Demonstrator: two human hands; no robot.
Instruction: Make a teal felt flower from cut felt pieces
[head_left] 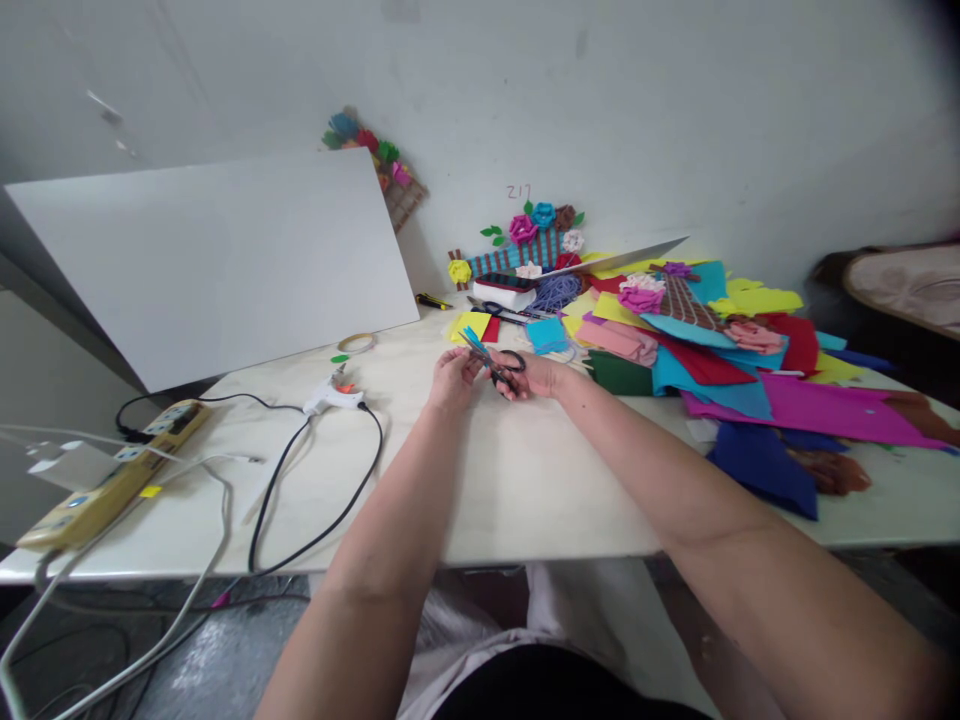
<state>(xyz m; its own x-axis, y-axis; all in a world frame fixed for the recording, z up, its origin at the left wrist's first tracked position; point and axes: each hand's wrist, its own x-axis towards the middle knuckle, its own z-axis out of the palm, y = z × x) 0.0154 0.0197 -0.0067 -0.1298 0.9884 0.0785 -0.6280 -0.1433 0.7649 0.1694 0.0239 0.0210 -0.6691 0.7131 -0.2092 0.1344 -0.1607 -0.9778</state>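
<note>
My right hand [534, 377] is closed round the black handles of a pair of scissors [501, 368], whose blades point up and left. My left hand [452, 377] pinches a small blue piece of felt [472, 338] right at the scissor blades. Both hands hover just above the pale table [517, 480], near its far middle. Behind them lie more small felt pieces, yellow [466, 325], red and light blue [546, 335].
A heap of coloured felt sheets [735, 370] covers the right of the table. A white glue gun [334, 395] with a black cord, a yellow power strip [112, 475], a tape roll [356, 343], and a large white board [217, 260] stand left. Felt flower crafts [525, 245] lean on the wall.
</note>
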